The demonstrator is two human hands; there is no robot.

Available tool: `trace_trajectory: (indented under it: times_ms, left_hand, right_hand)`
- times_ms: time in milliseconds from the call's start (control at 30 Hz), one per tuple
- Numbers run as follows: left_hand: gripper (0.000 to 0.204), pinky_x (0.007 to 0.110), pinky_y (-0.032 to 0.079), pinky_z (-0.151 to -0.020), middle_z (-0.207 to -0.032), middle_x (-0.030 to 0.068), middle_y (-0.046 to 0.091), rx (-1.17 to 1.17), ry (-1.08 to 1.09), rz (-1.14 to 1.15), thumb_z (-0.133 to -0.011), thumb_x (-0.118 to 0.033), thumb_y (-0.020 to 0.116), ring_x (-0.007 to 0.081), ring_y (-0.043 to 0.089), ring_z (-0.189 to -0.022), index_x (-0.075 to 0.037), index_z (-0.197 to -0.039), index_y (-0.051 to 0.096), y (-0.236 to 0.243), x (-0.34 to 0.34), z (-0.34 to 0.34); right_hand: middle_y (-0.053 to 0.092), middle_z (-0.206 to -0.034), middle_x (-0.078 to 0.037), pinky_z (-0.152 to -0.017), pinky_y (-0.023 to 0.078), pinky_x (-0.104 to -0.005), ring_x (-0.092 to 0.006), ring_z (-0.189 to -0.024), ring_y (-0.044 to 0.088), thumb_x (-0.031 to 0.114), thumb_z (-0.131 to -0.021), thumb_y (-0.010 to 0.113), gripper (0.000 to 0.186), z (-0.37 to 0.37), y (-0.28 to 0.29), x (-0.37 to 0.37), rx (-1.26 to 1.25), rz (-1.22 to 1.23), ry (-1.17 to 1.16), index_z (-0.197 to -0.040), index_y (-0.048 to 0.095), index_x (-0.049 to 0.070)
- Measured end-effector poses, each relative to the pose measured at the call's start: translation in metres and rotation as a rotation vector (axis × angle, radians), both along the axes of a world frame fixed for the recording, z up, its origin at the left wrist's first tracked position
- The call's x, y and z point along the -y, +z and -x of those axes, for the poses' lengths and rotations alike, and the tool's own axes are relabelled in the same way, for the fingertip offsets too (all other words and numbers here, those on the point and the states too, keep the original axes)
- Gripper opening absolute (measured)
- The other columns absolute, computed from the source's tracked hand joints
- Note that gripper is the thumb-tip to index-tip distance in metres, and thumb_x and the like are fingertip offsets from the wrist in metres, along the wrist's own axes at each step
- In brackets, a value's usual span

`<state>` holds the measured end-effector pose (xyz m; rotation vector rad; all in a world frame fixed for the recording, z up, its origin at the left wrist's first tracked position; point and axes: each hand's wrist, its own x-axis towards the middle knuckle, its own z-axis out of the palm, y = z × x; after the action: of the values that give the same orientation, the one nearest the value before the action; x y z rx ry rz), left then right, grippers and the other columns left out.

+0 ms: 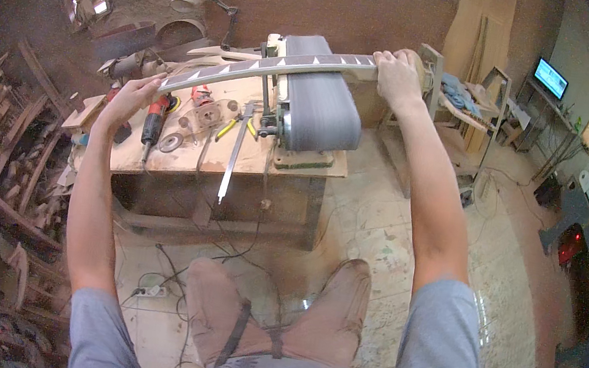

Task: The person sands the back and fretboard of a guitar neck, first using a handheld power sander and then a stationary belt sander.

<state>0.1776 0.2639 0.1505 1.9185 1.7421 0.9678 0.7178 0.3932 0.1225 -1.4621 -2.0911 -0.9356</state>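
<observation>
A long guitar neck (227, 72) with pale pointed inlays lies across the grey belt of a belt sander (322, 115), its inlaid face up. Whether its underside touches the belt is hidden. My left hand (135, 99) is closed round the neck's left end, over the workbench. At the far right end, beyond the sander, my right hand (397, 78) grips the neck with its fingers curled over it. Both arms are stretched forward and spread wide.
On the wooden workbench (281, 169) lie a red and black power tool (155, 119), a metal caliper (235, 155) and yellow-handled pliers (226, 129). A desk lamp (185, 0) stands behind. Cables (172, 273) run across the floor. A wooden rack (466, 119) stands right.
</observation>
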Motion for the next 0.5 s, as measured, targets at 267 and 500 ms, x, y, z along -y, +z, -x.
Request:
trace_trajectory:
  times_ms: [267,500]
  left_hand:
    - [0.042,0.024,0.034,-0.055,-0.076,-0.0075,0.051,-0.016,-0.189,0.088,-0.104,-0.033,0.054,0.0051,0.040,-0.064,-0.007,-0.135,0.063,0.018,-0.058,-0.105]
    - [0.046,0.024,0.037,-0.052,-0.073,-0.0062,0.053,-0.214,-0.251,0.074,-0.103,-0.040,0.052,0.0062,0.043,-0.061,-0.014,-0.141,0.059,0.015,-0.110,-0.182]
  right_hand:
    - [0.066,-0.127,-0.010,-0.109,0.038,-0.0489,-0.0314,-0.123,0.057,0.006,-0.085,0.061,0.040,-0.098,-0.001,0.018,-0.092,0.007,-0.086,-0.125,0.065,0.009]
    - [0.065,-0.127,-0.011,-0.110,0.038,-0.0454,-0.0320,-0.126,0.054,0.004,-0.081,0.066,0.050,-0.195,-0.005,0.016,-0.025,0.011,-0.164,-0.131,0.062,0.010]
